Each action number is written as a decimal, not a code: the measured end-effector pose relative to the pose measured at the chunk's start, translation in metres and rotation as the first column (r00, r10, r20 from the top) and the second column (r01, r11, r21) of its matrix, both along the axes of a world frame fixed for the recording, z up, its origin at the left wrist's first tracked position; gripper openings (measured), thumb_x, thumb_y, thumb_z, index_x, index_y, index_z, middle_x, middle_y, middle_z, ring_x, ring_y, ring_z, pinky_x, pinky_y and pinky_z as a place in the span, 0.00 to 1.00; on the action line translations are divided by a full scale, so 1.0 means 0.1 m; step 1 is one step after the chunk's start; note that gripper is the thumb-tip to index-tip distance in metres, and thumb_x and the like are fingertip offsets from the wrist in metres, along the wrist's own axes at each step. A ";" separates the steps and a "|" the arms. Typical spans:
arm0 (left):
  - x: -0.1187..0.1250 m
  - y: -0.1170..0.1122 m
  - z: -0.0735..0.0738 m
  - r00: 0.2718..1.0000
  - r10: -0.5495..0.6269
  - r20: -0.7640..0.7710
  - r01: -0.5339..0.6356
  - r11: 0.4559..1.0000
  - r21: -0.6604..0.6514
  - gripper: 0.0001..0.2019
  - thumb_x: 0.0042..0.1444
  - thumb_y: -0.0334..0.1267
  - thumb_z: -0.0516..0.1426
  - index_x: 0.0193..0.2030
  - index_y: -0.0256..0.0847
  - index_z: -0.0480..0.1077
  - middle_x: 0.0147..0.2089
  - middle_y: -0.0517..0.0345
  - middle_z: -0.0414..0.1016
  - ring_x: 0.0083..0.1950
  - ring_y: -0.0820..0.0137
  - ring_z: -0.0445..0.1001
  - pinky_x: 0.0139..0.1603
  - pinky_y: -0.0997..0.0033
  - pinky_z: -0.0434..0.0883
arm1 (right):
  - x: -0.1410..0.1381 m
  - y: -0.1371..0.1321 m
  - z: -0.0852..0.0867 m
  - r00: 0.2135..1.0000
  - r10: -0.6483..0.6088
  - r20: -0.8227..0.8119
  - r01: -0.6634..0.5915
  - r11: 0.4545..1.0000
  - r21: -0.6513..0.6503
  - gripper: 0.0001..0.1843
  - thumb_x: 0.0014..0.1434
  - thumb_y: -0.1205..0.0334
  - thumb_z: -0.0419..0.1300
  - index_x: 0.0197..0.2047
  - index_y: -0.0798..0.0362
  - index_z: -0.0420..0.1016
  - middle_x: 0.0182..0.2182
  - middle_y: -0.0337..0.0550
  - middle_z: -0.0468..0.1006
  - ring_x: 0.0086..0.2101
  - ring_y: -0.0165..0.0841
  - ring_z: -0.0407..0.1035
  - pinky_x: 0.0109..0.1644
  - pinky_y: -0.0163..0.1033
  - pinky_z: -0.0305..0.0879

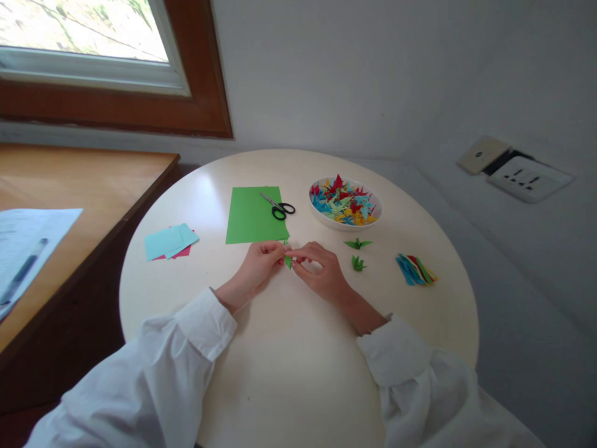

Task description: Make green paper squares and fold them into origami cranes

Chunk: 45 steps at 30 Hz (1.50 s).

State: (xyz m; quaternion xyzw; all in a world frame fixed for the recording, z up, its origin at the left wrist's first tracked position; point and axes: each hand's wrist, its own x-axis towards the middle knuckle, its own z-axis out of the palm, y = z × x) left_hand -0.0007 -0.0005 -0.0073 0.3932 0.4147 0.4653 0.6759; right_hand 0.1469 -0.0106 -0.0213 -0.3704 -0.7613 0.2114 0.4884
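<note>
Between my two hands, over the middle of the round table, is a small folded piece of green paper (288,261). My left hand (261,264) pinches it from the left. The fingers of my right hand (321,267) are closed on its right side, with thumb and forefinger bent toward it. Part of the paper is hidden behind the fingertips. Just beyond the hands lies a sheet of green paper (247,214), with black-handled scissors (278,210) resting on it. Right of my right hand sit two green folded paper cranes (357,244).
A white bowl (345,225) full of colourful paper cranes stands at the back right of the white table (280,373). Folded coloured paper strips (415,270) lie at the right. Light blue and red paper squares (171,241) lie left. A wooden desk (93,177) adjoins at left.
</note>
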 end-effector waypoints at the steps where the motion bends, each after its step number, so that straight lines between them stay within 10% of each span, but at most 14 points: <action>1: 0.00 0.00 0.00 1.000 -0.005 0.005 0.005 1.000 -0.008 0.11 0.39 0.38 0.65 0.18 0.35 0.70 0.18 0.62 0.63 0.22 0.79 0.60 0.22 0.76 0.55 | 0.00 0.00 0.00 1.000 0.000 0.002 0.000 1.000 0.005 0.09 0.53 0.68 0.58 0.35 0.48 0.77 0.26 0.39 0.75 0.29 0.31 0.67 0.34 0.38 0.64; 16: 0.00 0.03 -0.01 1.000 -0.025 -0.012 0.025 1.000 0.020 0.12 0.40 0.39 0.65 0.18 0.34 0.69 0.20 0.61 0.66 0.23 0.78 0.62 0.24 0.76 0.57 | 0.00 0.01 -0.03 0.998 -0.015 -0.055 0.011 0.997 -0.072 0.06 0.54 0.66 0.59 0.31 0.49 0.77 0.26 0.40 0.76 0.29 0.31 0.66 0.33 0.38 0.63; 23: 0.00 0.01 0.02 0.998 0.043 -0.055 -0.040 0.997 0.066 0.21 0.41 0.40 0.66 0.43 0.40 0.67 0.21 0.63 0.72 0.25 0.73 0.69 0.28 0.75 0.63 | 0.00 0.00 0.01 0.993 -0.061 -0.099 0.050 0.994 -0.102 0.05 0.53 0.66 0.59 0.31 0.49 0.76 0.25 0.39 0.75 0.27 0.30 0.65 0.31 0.37 0.61; 31: -0.01 0.02 0.02 0.989 0.008 -0.148 0.024 0.976 0.215 0.04 0.43 0.33 0.61 0.28 0.36 0.75 0.27 0.59 0.75 0.29 0.75 0.69 0.33 0.75 0.65 | 0.01 0.01 0.02 0.980 -0.156 -0.127 0.127 0.970 -0.209 0.05 0.52 0.66 0.58 0.31 0.51 0.76 0.27 0.40 0.76 0.27 0.30 0.65 0.32 0.36 0.61; 45: -0.04 0.04 0.01 0.974 -0.047 -0.220 0.095 0.972 0.214 0.14 0.38 0.39 0.66 0.32 0.35 0.75 0.30 0.54 0.79 0.31 0.71 0.74 0.34 0.72 0.68 | 0.01 0.02 0.00 0.969 -0.164 -0.184 0.120 0.966 -0.230 0.04 0.51 0.64 0.58 0.30 0.52 0.75 0.27 0.40 0.77 0.26 0.29 0.65 0.31 0.36 0.62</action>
